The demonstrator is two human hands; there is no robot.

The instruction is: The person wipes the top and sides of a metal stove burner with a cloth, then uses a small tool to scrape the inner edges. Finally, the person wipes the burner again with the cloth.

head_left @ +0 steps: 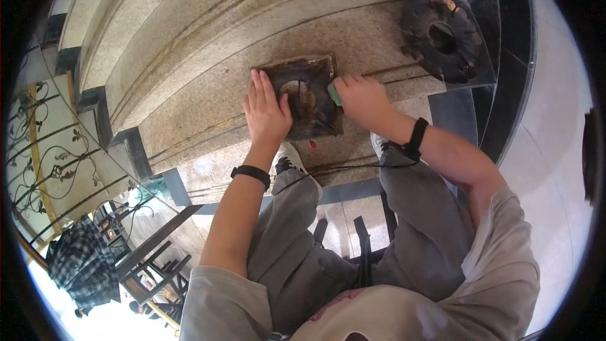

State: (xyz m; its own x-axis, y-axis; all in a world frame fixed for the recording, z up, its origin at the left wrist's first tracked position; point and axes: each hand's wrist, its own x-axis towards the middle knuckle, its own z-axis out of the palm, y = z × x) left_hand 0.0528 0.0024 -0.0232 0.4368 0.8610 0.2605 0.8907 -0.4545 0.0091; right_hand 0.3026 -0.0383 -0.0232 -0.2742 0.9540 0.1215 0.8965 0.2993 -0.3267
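A dark, square, carved-looking piece (314, 123) with a round hole in its middle lies on the stone step in front of me. My left hand (266, 112) rests flat on its left side, fingers stretched out and thumb near the hole. At the opposite edge, my right hand (365, 102) is closed around a small green pad (334, 93) that touches the piece's right side. Most of the pad is hidden by the fingers, so its exact kind cannot be made out. A small red thing (312, 144) sits just below the piece.
Another dark piece (465, 36), round with a scalloped rim and a hole, stands on the step's right end. Curved stone steps (189, 44) rise beyond. A wrought-iron railing (60, 164) is at left, with a checked shirt (85, 265) below it. A black cord (347, 166) crosses between my wrists.
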